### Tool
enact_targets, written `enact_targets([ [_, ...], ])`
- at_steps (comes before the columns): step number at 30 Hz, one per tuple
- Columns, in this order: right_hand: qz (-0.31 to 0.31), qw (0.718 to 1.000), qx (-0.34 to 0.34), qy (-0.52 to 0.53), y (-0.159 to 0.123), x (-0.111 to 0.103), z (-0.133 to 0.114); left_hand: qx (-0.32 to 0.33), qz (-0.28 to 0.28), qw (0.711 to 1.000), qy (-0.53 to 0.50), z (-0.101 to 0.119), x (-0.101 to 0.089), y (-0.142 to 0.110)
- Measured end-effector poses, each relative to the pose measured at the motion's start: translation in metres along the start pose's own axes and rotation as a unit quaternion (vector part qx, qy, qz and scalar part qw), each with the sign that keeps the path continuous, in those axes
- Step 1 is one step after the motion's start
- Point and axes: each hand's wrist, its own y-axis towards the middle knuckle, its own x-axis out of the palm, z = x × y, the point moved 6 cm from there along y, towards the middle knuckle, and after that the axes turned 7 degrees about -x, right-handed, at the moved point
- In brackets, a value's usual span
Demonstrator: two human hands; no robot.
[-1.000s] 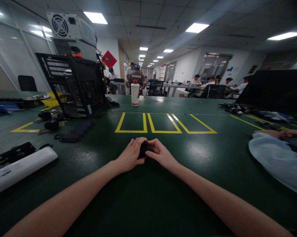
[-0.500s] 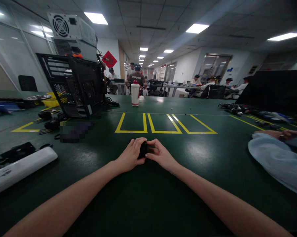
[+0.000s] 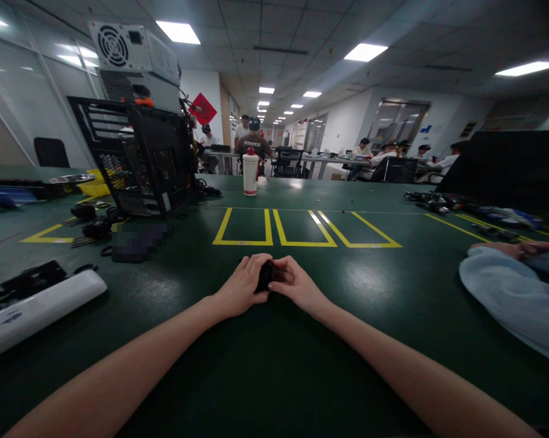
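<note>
Left hand [image 3: 242, 283] holds black object [image 3: 265, 277]; bottle [image 3: 250, 175] capped

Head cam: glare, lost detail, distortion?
Head view: glare on the green table either side of the left hand and right hand; black object between them too dark for detail; computer case looks slanted, likely wide-lens distortion; dark item at left pixelated.

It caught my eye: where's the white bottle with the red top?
In the head view, the white bottle stands slightly left of centre on the table, right of the black computer case and beyond the left hand.
</note>
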Motion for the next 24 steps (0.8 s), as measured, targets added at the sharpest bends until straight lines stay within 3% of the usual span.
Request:
enact_targets([
  [11,0.026,0.999,0.014,-0.020,0.0001,-0.0037,0.0013,0.006,0.009,1.000,0.007,-0.0005,0.0016,0.0005],
  [17,-0.006,1.000,-0.010,0.023,-0.0004,0.0017,-0.0018,0.005,0.008,1.000,0.008,-0.0030,0.0029,0.0005],
  [24,0.031,0.999,-0.009,-0.017,0.0008,-0.0032,0.0022,0.003,0.004,1.000,0.009,-0.0017,0.0023,0.0003],
])
